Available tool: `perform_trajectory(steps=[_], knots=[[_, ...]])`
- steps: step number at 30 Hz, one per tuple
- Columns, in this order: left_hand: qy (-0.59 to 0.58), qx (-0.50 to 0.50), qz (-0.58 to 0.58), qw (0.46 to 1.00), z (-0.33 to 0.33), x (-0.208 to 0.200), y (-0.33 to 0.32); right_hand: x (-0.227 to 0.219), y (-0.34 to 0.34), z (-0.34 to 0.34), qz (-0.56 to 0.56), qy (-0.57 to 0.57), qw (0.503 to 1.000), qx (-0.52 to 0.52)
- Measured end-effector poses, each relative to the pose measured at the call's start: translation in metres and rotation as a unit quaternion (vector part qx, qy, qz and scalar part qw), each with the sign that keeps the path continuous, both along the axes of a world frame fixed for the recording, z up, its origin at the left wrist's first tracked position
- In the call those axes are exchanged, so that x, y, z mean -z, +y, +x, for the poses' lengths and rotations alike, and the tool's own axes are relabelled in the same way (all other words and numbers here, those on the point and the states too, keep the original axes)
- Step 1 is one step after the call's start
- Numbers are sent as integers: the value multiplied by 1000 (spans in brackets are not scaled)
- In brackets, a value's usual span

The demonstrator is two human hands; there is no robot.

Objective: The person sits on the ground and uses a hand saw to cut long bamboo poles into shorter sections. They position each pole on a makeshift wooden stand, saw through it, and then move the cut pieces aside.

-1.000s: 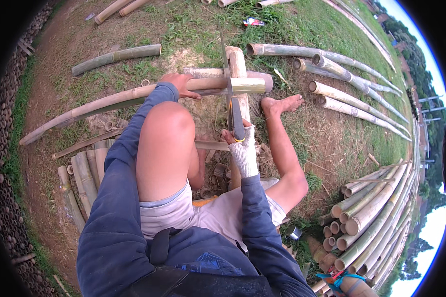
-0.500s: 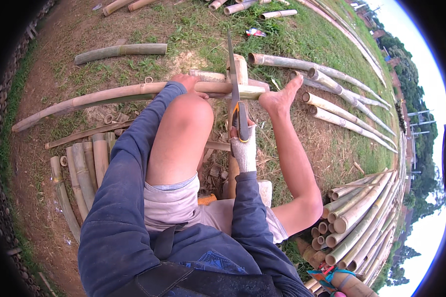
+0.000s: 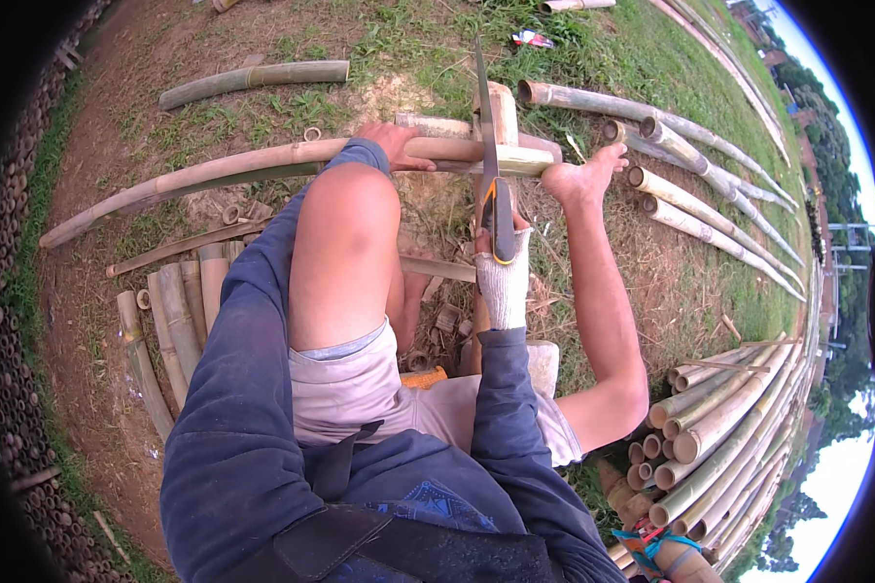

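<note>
A long curved bamboo pole (image 3: 204,177) lies crosswise before me, its right part over a wooden post (image 3: 503,115). My left hand (image 3: 391,144), bare, grips it from above near the right end. In my right hand (image 3: 505,277), which wears a white knit glove, is a handsaw (image 3: 503,222) with a black and orange handle. The long blade points away from me and crosses the pole just right of my left hand. A second pole, partly hidden, runs behind and below the first. My bare right foot (image 3: 576,185) rests against the pole's right end.
Several cut poles (image 3: 651,121) lie on the grass to the right, above a large bamboo stack (image 3: 719,418). Shorter pieces (image 3: 170,311) lie at left. One loose length (image 3: 253,83) is farther out, and offcuts litter the ground between my legs.
The whole view has shifted, so everything sits a little farther right and my hands slightly higher. Both hands keep their holds, and the saw still lies across the pole.
</note>
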State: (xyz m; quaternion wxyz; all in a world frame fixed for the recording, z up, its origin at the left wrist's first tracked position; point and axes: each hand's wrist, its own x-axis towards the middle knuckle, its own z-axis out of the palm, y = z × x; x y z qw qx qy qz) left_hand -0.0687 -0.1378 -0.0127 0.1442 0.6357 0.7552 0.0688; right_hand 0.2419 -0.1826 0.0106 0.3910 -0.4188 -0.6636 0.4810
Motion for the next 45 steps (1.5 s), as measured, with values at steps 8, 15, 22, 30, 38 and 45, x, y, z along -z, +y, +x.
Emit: perform_trajectory(steps=[8, 15, 22, 30, 38, 45], knots=[[-1, -3, -5, 1000, 3, -7, -3, 4, 1, 0, 31, 27, 999, -11], [-26, -2, -8, 1000, -3, -6, -5, 5, 2, 2, 1, 32, 999, 1], [-65, -20, 122, 990, -28, 32, -47, -12, 3, -2, -10, 10, 1000, 9], [-14, 90, 94, 991, -8, 20, -15, -19, 0, -8, 36, 1, 999, 16], [15, 42, -10, 999, 24, 5, 18, -31, -23, 16, 35, -50, 998, 17], [25, 46, -11, 999, 22, 11, 22, -83, -166, 119, -10, -149, 989, 22]])
